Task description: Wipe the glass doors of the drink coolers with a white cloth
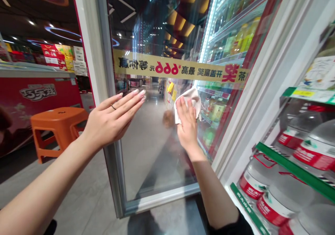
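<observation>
My right hand [187, 126] presses a folded white cloth [195, 98] against the glass pane of a fridge door [154, 151], its fingers lying over the cloth. To the left, my left hand [112, 119] is at the door's frame [115, 179], fingers stretched out together and holding nothing; a dark ring is on one finger. Whether its palm touches the frame is hidden. A yellow strip [188, 67] with mirrored lettering runs across the glass above both hands. The door stands open, and shelves of drinks show through or in its glass.
At the right, shelves with green edge strips [295, 172] hold several large water bottles [277, 189] close to my right arm. An orange plastic stool [59, 123] stands left of the door, before a red chest freezer [39, 95]. Stacked boxes [62, 57] are farther back.
</observation>
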`<state>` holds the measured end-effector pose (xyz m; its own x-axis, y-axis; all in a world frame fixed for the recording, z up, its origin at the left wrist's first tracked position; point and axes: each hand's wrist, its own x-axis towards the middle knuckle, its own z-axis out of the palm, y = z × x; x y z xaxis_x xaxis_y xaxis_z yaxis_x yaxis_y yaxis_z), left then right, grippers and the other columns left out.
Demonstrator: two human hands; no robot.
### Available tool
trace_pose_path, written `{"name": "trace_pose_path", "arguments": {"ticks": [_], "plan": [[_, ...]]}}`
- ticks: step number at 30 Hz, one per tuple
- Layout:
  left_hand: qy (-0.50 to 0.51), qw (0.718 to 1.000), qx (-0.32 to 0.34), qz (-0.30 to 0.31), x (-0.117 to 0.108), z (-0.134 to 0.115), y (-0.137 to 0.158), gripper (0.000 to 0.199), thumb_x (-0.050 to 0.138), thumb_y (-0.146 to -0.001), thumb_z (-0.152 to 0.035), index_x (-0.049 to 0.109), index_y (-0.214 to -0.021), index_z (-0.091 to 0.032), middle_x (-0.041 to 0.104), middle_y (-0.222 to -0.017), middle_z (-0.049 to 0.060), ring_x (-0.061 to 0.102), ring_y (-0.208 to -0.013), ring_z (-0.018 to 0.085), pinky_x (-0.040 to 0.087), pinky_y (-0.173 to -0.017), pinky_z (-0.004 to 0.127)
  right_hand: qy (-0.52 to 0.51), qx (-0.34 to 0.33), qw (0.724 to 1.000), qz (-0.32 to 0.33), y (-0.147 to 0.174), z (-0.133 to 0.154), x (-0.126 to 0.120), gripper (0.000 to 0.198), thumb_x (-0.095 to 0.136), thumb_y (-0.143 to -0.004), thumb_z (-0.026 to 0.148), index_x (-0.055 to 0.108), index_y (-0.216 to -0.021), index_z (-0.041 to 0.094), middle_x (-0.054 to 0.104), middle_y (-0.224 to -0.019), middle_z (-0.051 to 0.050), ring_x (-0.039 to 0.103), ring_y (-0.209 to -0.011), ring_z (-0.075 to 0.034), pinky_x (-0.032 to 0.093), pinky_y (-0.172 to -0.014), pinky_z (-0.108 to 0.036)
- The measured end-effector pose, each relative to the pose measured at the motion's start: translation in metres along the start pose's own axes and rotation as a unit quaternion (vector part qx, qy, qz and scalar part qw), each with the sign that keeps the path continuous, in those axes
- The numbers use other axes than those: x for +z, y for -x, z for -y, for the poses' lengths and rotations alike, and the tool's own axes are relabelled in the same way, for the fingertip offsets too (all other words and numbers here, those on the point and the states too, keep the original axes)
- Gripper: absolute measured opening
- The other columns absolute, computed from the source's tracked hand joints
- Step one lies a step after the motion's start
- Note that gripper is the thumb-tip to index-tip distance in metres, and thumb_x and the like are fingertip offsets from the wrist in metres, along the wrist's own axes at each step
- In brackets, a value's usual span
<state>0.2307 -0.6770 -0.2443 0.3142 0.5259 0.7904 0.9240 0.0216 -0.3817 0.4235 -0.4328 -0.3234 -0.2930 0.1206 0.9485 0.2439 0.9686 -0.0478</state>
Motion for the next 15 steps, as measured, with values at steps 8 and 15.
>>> {"name": "trace_pose_path", "arguments": {"ticks": [8, 15], "plan": [[-0.055, 0.994, -0.055, -0.079, 0.028, -0.013, 0.043, 0.080, 0.052, -0.109, -0.010, 0.024, -0.179, -0.038, 0.043, -0.176, 0.000, 0.040, -0.163, 0.021, 0.023, -0.144, 0.039, -0.005, 0.015, 1.000, -0.006, -0.008, -0.010, -0.012, 0.092, 0.038, -0.102, 0.002, 0.016, -0.178, 0.047, 0.033, -0.184, 0.009, 0.021, -0.174, -0.028, 0.024, -0.141, -0.069], [-0.108, 0.983, -0.072, -0.130, 0.052, -0.023, 0.083, 0.085, 0.051, -0.106, -0.003, 0.020, -0.180, -0.031, 0.047, -0.172, 0.003, 0.028, -0.166, 0.016, 0.018, -0.144, 0.033, 0.010, -0.081, 0.995, 0.060, -0.010, 0.033, 0.004, 0.101, 0.046, -0.094, -0.003, 0.020, -0.179, 0.043, 0.038, -0.181, 0.008, 0.030, -0.172, -0.026, 0.038, -0.138, -0.059]]}}
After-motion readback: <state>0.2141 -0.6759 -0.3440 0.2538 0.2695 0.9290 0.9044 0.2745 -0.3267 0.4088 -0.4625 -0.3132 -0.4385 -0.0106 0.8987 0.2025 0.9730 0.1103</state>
